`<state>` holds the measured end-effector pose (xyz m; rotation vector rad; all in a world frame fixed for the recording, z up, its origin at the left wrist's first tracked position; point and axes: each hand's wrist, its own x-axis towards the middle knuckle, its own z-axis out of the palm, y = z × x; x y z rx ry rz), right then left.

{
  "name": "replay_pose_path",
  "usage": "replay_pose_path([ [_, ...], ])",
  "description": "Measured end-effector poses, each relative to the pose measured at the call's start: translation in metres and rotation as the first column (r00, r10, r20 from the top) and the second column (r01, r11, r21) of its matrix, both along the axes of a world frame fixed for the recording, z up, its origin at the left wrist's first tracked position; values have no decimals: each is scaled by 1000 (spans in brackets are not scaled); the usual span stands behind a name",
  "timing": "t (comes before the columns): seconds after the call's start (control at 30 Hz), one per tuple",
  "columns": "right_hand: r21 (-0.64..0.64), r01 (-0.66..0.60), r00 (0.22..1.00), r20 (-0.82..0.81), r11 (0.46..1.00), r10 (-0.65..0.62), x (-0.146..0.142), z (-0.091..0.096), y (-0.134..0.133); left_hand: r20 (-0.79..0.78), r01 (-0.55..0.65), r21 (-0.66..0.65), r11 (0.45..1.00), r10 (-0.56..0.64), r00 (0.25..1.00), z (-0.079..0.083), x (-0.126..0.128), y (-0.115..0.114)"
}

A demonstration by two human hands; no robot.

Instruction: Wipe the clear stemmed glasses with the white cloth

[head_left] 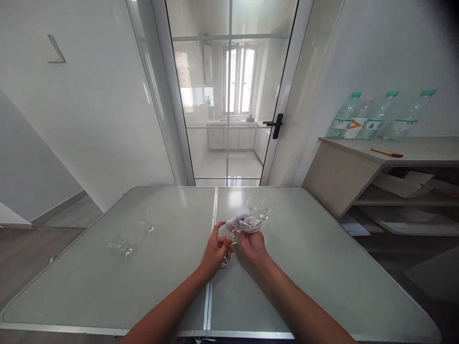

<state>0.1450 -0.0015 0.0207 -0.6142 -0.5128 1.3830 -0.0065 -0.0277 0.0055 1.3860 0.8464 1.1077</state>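
Note:
My left hand is closed around a clear stemmed glass, held just above the grey folding table near its centre seam. My right hand grips a crumpled white cloth, and the cloth is pressed against the top of that glass. Two more clear stemmed glasses stand just beyond the cloth. On the left half of the table stand another glass and a glass closer to me.
A glass door with a black handle is behind the table. A wooden shelf unit at the right carries several plastic bottles and a red-tipped tool.

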Motion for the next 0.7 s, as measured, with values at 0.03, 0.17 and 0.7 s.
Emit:
replay_pose_path([
  [0.03, 0, 33, 999, 0, 999, -33, -2, -1, -1, 3, -2, -3, 1000, 2, 1000, 0, 1, -1],
  [0.17, 12, 216, 972, 93, 976, -216, -6, 4, -8, 35, -19, -20, 1000, 19, 999, -3, 2, 2],
  [0.7, 55, -397, 821, 467, 916, 328, -24, -1, -29, 92, -372, 88, 924, 364, 927, -5, -8, 12],
])
